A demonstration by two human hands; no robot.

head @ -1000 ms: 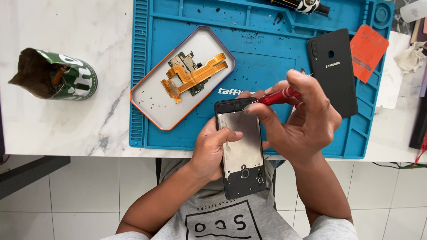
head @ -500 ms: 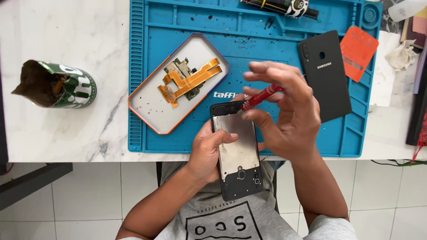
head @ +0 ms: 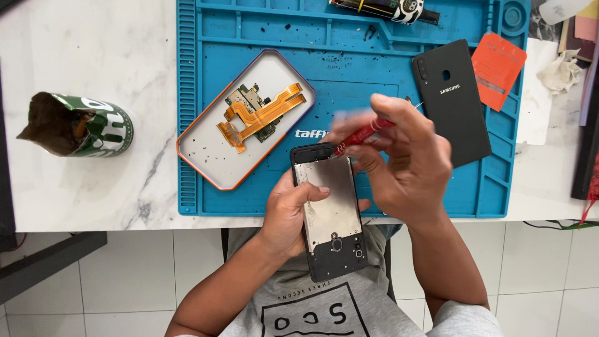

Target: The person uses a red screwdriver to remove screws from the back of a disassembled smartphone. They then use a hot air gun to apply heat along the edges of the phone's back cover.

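Holding one opened phone [head: 331, 215], one red screwdriver [head: 362, 135]; two hands.

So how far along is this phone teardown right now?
Done: the black back cover lies off on the blue mat, and a board with orange flex cable sits in the tray. In hand: left hand holds the opened phone; right hand holds a red screwdriver at its top. Left: the frame's remaining parts.

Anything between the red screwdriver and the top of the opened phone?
Nothing visible. The right hand holds the red screwdriver just above the opened phone top edge; the left hand grips the phone's side lower down, thumb clear.
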